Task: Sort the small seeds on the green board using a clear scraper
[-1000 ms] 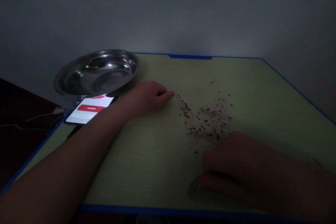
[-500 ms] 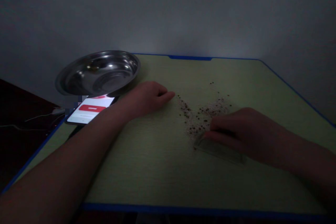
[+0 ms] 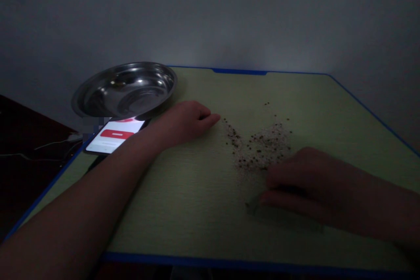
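My left hand (image 3: 188,123) rests on the table, fingers curled and thumb side pointing right, with nothing visible in it. Right of its fingertips lies a loose, spread pile of pale grains mixed with dark beans (image 3: 260,151). My right hand (image 3: 300,181) is closed at the near right side of the pile. It grips a see-through, flat-edged piece (image 3: 254,208), perhaps a clear container; the dim light and blur hide its exact form. A single dark bean (image 3: 247,204) lies beside its left end.
A shiny steel basin (image 3: 131,89) stands at the back left. A phone with a lit screen (image 3: 111,136) lies before it, partly behind my left forearm. The yellowish table (image 3: 183,210) has a blue edge and meets a wall. White cables (image 3: 49,143) hang at the left.
My right hand has moved toward me with the see-through piece, uncovering more of the grains and beans. A bean near the piece has shifted nearer too. My left hand stays in place.
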`<state>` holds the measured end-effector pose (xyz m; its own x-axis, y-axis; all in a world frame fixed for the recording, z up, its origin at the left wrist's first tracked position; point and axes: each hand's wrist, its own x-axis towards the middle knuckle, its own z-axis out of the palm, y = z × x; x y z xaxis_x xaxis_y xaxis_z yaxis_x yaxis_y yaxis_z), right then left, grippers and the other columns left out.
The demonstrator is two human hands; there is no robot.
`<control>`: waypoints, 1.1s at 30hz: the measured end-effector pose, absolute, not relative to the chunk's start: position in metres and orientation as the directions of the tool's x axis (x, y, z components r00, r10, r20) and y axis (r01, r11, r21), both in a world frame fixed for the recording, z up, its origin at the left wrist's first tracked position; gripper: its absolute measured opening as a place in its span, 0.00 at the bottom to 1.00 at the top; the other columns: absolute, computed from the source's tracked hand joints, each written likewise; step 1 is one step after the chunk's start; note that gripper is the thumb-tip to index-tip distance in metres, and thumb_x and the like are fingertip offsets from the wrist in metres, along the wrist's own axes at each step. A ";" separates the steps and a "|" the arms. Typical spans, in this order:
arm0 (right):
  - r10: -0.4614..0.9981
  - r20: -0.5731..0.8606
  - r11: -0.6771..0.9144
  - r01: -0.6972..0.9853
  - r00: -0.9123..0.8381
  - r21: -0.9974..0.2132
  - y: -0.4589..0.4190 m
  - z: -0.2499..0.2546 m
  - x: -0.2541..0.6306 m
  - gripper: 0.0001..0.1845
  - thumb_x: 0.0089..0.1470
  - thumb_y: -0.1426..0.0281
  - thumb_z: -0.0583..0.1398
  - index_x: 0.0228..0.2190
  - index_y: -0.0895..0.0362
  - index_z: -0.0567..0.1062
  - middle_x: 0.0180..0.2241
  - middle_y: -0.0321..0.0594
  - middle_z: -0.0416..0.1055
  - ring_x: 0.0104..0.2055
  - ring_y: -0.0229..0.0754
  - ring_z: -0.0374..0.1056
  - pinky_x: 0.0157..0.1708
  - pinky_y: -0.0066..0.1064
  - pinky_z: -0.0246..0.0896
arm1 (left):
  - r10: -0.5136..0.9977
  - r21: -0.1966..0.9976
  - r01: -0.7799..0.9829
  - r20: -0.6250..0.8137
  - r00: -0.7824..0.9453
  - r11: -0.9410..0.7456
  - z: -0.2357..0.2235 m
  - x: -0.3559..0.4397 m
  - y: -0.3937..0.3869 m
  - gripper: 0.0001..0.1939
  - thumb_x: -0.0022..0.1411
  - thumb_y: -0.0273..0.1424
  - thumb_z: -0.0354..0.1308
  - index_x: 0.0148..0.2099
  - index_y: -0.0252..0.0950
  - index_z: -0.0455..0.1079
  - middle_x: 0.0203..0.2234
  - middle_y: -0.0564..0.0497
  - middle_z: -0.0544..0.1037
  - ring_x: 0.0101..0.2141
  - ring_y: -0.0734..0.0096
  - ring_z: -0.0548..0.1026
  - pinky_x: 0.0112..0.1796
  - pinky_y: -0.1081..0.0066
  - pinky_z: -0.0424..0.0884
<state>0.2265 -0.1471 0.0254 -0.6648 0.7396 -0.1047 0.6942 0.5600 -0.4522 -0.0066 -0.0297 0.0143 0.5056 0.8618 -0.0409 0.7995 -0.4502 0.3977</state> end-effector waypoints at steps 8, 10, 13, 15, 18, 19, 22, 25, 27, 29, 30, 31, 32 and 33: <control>0.753 -0.132 0.551 0.728 -0.644 -0.407 -0.142 0.020 0.232 0.20 0.63 0.58 0.54 0.23 0.55 0.71 0.18 0.30 0.67 0.19 0.32 0.61 0.21 0.28 0.45 | 0.858 0.392 0.799 -0.049 0.512 -0.455 0.016 -0.005 -0.031 0.24 0.61 0.45 0.48 0.19 0.36 0.63 0.13 0.55 0.61 0.19 0.76 0.58 0.23 0.69 0.49; 0.775 -0.104 0.548 0.744 -0.624 -0.382 -0.139 0.021 0.234 0.21 0.63 0.59 0.53 0.23 0.55 0.70 0.17 0.30 0.65 0.19 0.32 0.59 0.21 0.28 0.45 | 0.859 0.395 0.799 -0.045 0.510 -0.454 0.016 -0.005 -0.032 0.24 0.61 0.46 0.48 0.19 0.36 0.63 0.13 0.55 0.61 0.19 0.76 0.58 0.23 0.69 0.49; 0.780 -0.092 0.553 0.751 -0.619 -0.360 -0.138 0.022 0.234 0.20 0.63 0.60 0.53 0.23 0.55 0.70 0.17 0.30 0.64 0.18 0.31 0.59 0.21 0.28 0.45 | 0.859 0.394 0.798 -0.041 0.511 -0.456 0.015 -0.006 -0.031 0.24 0.61 0.46 0.48 0.19 0.36 0.62 0.13 0.55 0.61 0.18 0.76 0.58 0.23 0.69 0.49; 0.781 -0.088 0.558 0.755 -0.618 -0.345 -0.137 0.022 0.235 0.21 0.63 0.59 0.53 0.22 0.55 0.70 0.17 0.30 0.64 0.18 0.32 0.58 0.21 0.28 0.45 | 0.859 0.396 0.796 -0.037 0.511 -0.457 0.015 -0.006 -0.031 0.24 0.60 0.46 0.48 0.19 0.36 0.62 0.13 0.55 0.61 0.18 0.76 0.58 0.23 0.70 0.49; 0.810 -0.057 0.538 0.780 -0.583 -0.320 -0.136 0.022 0.236 0.22 0.63 0.57 0.52 0.21 0.55 0.69 0.16 0.30 0.62 0.18 0.32 0.59 0.21 0.27 0.45 | 0.860 0.408 0.792 -0.033 0.509 -0.454 0.014 -0.006 -0.030 0.24 0.60 0.46 0.49 0.19 0.35 0.63 0.13 0.55 0.61 0.19 0.76 0.58 0.23 0.70 0.49; 0.819 -0.047 0.531 0.787 -0.571 -0.315 -0.135 0.022 0.237 0.23 0.63 0.57 0.52 0.21 0.55 0.69 0.16 0.30 0.62 0.18 0.32 0.59 0.21 0.27 0.45 | 0.860 0.412 0.790 -0.033 0.510 -0.453 0.014 -0.006 -0.030 0.24 0.60 0.46 0.49 0.19 0.35 0.64 0.13 0.55 0.62 0.19 0.76 0.58 0.23 0.69 0.49; 0.821 -0.020 0.538 0.785 -0.571 -0.307 -0.132 0.021 0.236 0.22 0.63 0.57 0.53 0.21 0.55 0.67 0.15 0.29 0.61 0.18 0.32 0.58 0.20 0.27 0.45 | 0.856 0.423 0.784 -0.035 0.515 -0.455 0.013 -0.007 -0.029 0.24 0.60 0.46 0.49 0.20 0.35 0.65 0.13 0.55 0.62 0.19 0.76 0.58 0.24 0.69 0.49; 0.810 -0.007 0.557 0.773 -0.586 -0.303 -0.132 0.021 0.233 0.22 0.63 0.58 0.52 0.21 0.55 0.68 0.16 0.30 0.62 0.18 0.33 0.59 0.21 0.28 0.45 | 0.857 0.419 0.786 -0.038 0.514 -0.453 0.013 -0.007 -0.029 0.24 0.60 0.47 0.49 0.20 0.36 0.66 0.12 0.55 0.61 0.19 0.76 0.57 0.24 0.69 0.49; 0.792 -0.036 0.565 0.754 -0.609 -0.335 -0.132 0.021 0.231 0.21 0.64 0.59 0.52 0.22 0.55 0.69 0.17 0.31 0.64 0.19 0.33 0.60 0.22 0.28 0.46 | 0.861 0.412 0.793 -0.038 0.506 -0.448 0.013 -0.007 -0.029 0.24 0.60 0.46 0.49 0.20 0.36 0.66 0.12 0.55 0.60 0.19 0.75 0.56 0.24 0.69 0.49; 0.759 -0.084 0.570 0.721 -0.645 -0.395 -0.133 0.022 0.231 0.20 0.63 0.60 0.53 0.22 0.55 0.70 0.18 0.30 0.66 0.20 0.33 0.61 0.22 0.27 0.47 | 0.863 0.404 0.799 -0.042 0.504 -0.446 0.014 -0.006 -0.029 0.24 0.60 0.46 0.49 0.19 0.36 0.65 0.12 0.55 0.60 0.18 0.76 0.57 0.24 0.69 0.49; 0.746 -0.101 0.569 0.708 -0.659 -0.419 -0.134 0.023 0.231 0.20 0.63 0.60 0.53 0.23 0.55 0.70 0.18 0.30 0.66 0.20 0.32 0.61 0.22 0.27 0.47 | 0.862 0.399 0.800 -0.044 0.504 -0.448 0.014 -0.006 -0.029 0.24 0.60 0.45 0.49 0.19 0.36 0.65 0.12 0.55 0.59 0.18 0.76 0.57 0.24 0.69 0.49; 0.739 -0.110 0.566 0.702 -0.664 -0.433 -0.134 0.023 0.231 0.19 0.63 0.60 0.54 0.22 0.55 0.70 0.18 0.29 0.65 0.19 0.32 0.60 0.22 0.27 0.47 | 0.861 0.396 0.800 -0.043 0.507 -0.451 0.014 -0.006 -0.029 0.24 0.60 0.45 0.49 0.19 0.36 0.64 0.12 0.55 0.59 0.18 0.76 0.57 0.24 0.69 0.49; 0.738 -0.111 0.566 0.700 -0.665 -0.435 -0.135 0.023 0.231 0.19 0.63 0.61 0.54 0.22 0.55 0.69 0.17 0.29 0.64 0.19 0.31 0.60 0.22 0.27 0.47 | 0.859 0.395 0.798 -0.042 0.511 -0.455 0.015 -0.006 -0.030 0.24 0.60 0.45 0.49 0.19 0.36 0.64 0.12 0.55 0.59 0.18 0.76 0.57 0.24 0.69 0.48; 0.739 -0.106 0.568 0.700 -0.665 -0.432 -0.135 0.023 0.231 0.19 0.63 0.61 0.54 0.22 0.55 0.69 0.17 0.29 0.64 0.19 0.31 0.60 0.22 0.27 0.46 | 0.857 0.395 0.796 -0.041 0.513 -0.457 0.015 -0.006 -0.030 0.24 0.60 0.46 0.49 0.19 0.35 0.64 0.12 0.55 0.59 0.18 0.76 0.57 0.24 0.69 0.48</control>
<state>0.2308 -0.1352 0.0234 -0.6653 0.7389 -0.1065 0.7004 0.5684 -0.4316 -0.0056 -0.0298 0.0150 0.5129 0.8575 -0.0411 0.7965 -0.4575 0.3954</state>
